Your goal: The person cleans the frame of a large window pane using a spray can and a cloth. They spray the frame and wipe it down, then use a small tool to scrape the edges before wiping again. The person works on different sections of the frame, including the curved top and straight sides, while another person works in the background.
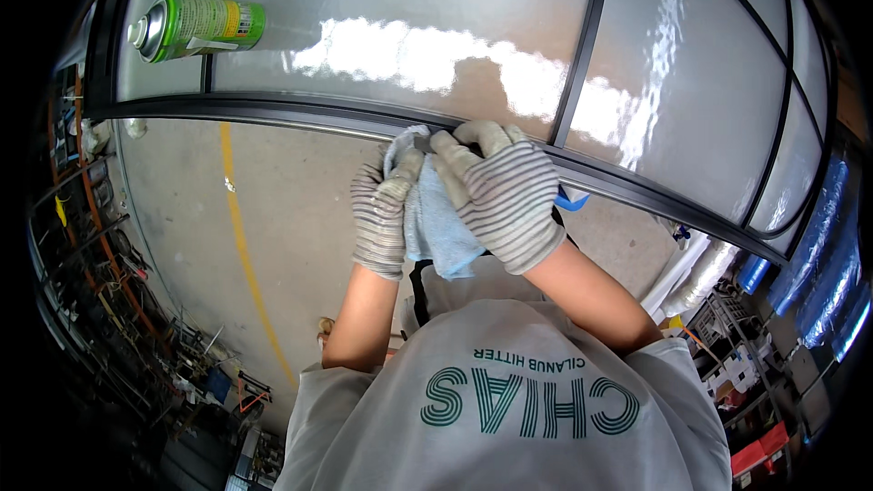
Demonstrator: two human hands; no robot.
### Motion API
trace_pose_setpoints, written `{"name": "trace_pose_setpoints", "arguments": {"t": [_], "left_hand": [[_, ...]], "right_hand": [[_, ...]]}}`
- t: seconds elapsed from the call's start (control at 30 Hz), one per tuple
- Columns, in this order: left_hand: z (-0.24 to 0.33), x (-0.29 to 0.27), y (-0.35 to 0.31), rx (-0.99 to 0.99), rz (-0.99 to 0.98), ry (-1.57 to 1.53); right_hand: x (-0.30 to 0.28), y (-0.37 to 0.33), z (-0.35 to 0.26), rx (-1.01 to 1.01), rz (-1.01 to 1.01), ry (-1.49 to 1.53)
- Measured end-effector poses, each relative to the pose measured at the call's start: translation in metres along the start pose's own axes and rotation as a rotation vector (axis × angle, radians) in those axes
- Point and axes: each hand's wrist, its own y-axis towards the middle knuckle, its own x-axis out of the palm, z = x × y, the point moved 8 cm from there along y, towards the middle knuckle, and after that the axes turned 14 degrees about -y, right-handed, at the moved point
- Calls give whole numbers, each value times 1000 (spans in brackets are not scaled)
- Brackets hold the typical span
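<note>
Both of my hands wear pale gloves with grey stripes and meet at the near edge of a large dark-framed panel (391,45). A light blue cloth (439,232) is gripped in my left hand (386,200), its loose end hanging down between the hands. My right hand (500,191) is closed, with its thumb and fingertips at the cloth's upper part, against the dark frame edge (318,115). Between the fingertips shows a small dark grey patch; whether it is soiled cloth or a separate piece I cannot tell.
A green spray can (205,29) lies on its side at the panel's far left. Below is a concrete floor (182,209) with a yellow line (238,227). Cluttered racks (100,245) line the left; blue plastic-wrapped rolls (823,255) and a wire rack stand at right.
</note>
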Motion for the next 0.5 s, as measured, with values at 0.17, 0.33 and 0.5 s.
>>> {"name": "trace_pose_setpoints", "arguments": {"t": [0.17, 0.33, 0.5], "left_hand": [[8, -22, 15, -34, -10, -79], [-46, 26, -11, -158, -130, -38], [-136, 102, -41, -497, -397, 57]], "right_hand": [[20, 18, -18, 0, -31, 6], [-24, -29, 36, 126, -12, -21], [-74, -101, 115, 373, -12, -72]]}}
